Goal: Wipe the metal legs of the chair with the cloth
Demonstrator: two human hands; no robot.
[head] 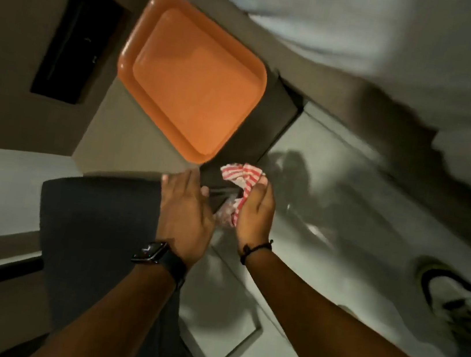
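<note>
The view is tilted and blurred. A dark chair seat [93, 234] fills the lower left. My left hand [185, 213], watch on its wrist, rests flat on the seat's far right edge, fingers spread. My right hand [255, 214] is closed on a red-and-white striped cloth [242, 176], which bunches around a thin dark metal leg [221, 191] showing between the two hands. A pale metal frame bar [237, 351] of the chair runs below the seat at the bottom centre.
An orange tray [191, 78] lies on a dark surface just beyond the hands. A black recessed slot [77, 44] sits in the brown panel at left. A shoe [453, 299] stands on the glossy grey floor at right. White fabric [370, 30] fills the top right.
</note>
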